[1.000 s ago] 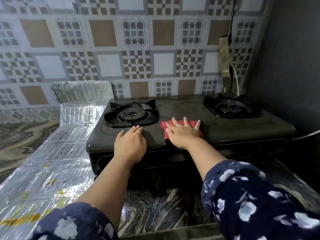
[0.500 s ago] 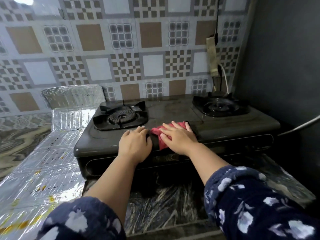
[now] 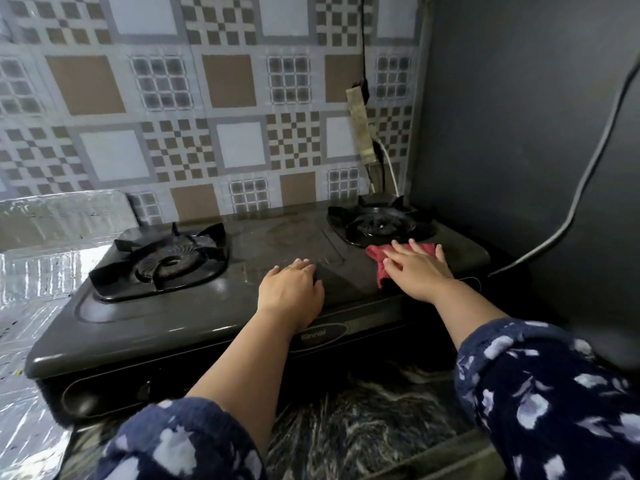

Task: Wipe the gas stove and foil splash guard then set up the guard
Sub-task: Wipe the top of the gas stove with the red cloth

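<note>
A black two-burner gas stove (image 3: 194,320) fills the middle of the head view. My right hand (image 3: 419,270) presses flat on a red cloth (image 3: 375,254) on the stove top, just in front of the right burner (image 3: 381,225). My left hand (image 3: 291,289) rests palm down on the stove's front middle, fingers spread, holding nothing. The foil splash guard (image 3: 45,258) lies unfolded on the counter to the left of the stove, its far panel leaning up against the wall.
The left burner (image 3: 166,263) sits at the stove's left. A patterned tile wall stands behind. A dark wall (image 3: 519,133) closes the right side, with a grey hose (image 3: 571,209) running down it. Dark marbled counter (image 3: 346,427) shows in front.
My right hand slid the red cloth rightward along the stove top, from the centre to in front of the right burner. The view shifted left and closer. My left hand stayed resting on the stove.
</note>
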Available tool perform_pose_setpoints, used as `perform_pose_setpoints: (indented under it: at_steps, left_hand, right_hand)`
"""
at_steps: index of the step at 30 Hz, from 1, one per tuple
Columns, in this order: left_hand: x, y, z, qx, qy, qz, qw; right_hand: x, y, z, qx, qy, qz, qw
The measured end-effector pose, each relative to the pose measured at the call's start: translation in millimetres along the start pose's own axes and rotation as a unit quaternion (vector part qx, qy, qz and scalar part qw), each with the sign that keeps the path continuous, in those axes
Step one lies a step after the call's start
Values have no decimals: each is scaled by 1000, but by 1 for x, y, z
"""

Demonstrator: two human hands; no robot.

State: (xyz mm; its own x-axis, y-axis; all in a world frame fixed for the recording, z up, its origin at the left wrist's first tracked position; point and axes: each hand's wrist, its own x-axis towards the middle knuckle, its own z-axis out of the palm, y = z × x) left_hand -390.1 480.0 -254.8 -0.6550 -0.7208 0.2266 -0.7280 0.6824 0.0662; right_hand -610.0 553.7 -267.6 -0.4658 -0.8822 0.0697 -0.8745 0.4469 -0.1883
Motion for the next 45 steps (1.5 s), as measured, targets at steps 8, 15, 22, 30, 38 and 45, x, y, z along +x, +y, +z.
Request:
perform_pose_setpoints:
  at_steps: [8, 15, 22, 30, 38, 45]
  left_hand:
    - [40, 32, 8, 2, -6, 21, 1000]
    - [53, 34, 15, -6, -4, 15, 1000]
    - [36, 17, 4, -2, 1, -10, 1000]
    - [25, -18, -4, 2, -10, -19, 1000]
    - [28, -73, -18, -16, -3, -23, 1000]
    - [30, -145, -55, -26, -67, -10, 997]
  right_hand:
    - [28, 67, -10, -21, -17, 119, 993]
    - [51, 81, -24, -10, -37, 174, 984]
    - [34, 61, -16, -26, -33, 143, 989]
    - [13, -27, 1, -42, -46, 110, 992]
    - [24, -152, 17, -62, -85, 42, 994]
    - [9, -213, 31, -68, -92, -56, 992]
